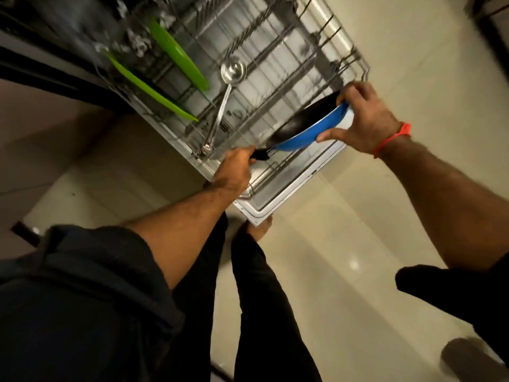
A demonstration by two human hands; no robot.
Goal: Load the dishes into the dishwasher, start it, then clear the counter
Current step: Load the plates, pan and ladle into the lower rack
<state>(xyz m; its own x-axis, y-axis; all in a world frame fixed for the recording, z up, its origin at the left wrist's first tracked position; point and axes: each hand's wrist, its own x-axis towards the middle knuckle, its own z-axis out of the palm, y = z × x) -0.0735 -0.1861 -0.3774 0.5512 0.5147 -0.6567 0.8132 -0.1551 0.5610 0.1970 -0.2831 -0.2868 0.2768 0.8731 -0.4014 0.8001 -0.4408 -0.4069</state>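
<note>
two green plates [154, 91], one ladle [224, 99], one blue pan [308, 128], one rack [278, 40]

Far end of the dishwasher rack [325, 31] cut off by the top edge; the items there at the rack's far left corner smeared by motion blur, not identifiable. Most of the black pan handle [261, 155] buried inside the left hand [234, 168], only a short stub showing. Underside of the blue pan [311, 133] partly covered by the right hand [366, 119]; fingers [345, 96] over the far rim, tips out of sight behind it. Base of the steel ladle [225, 97] lost among the rack wires at the near left edge. One foot [259, 224] mostly concealed under the open door's [289, 199] near corner.
</note>
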